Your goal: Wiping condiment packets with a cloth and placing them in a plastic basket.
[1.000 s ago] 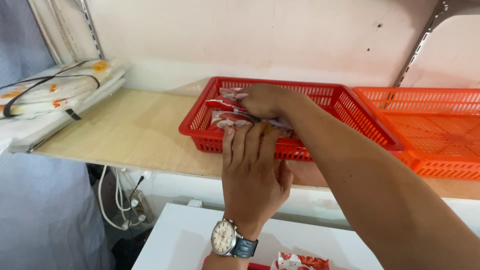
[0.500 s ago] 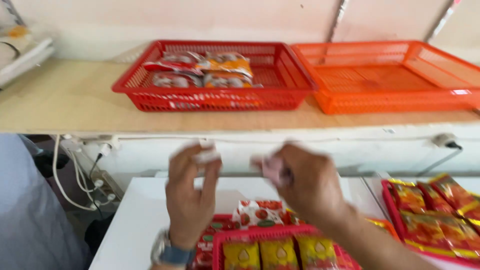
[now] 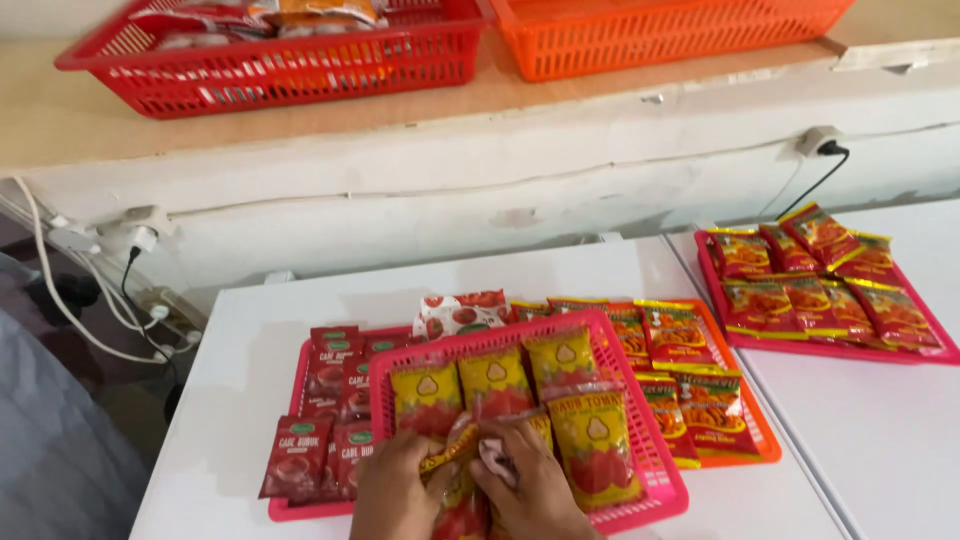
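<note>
Both hands are down in a pink basket (image 3: 640,430) on a white table. My left hand (image 3: 395,490) and my right hand (image 3: 530,490) close together on small red and yellow sachets (image 3: 462,452) at the basket's near side. Yellow-topped sachets (image 3: 495,378) and a larger red and yellow pouch (image 3: 595,445) fill the basket. Dark red sachets (image 3: 325,385) lie on a pink tray (image 3: 290,508) to the left, partly under the basket.
An orange tray (image 3: 755,440) of sachets sits right of the basket, and a pink tray (image 3: 830,345) of orange packets lies further right. On the shelf above stand a red basket (image 3: 270,75) with packets and an orange basket (image 3: 660,40). Cables and sockets (image 3: 130,240) hang at left.
My hands came away from the red shelf basket and dropped to the table. The view tilted down, and both hands now grip sachets in the pink basket.
</note>
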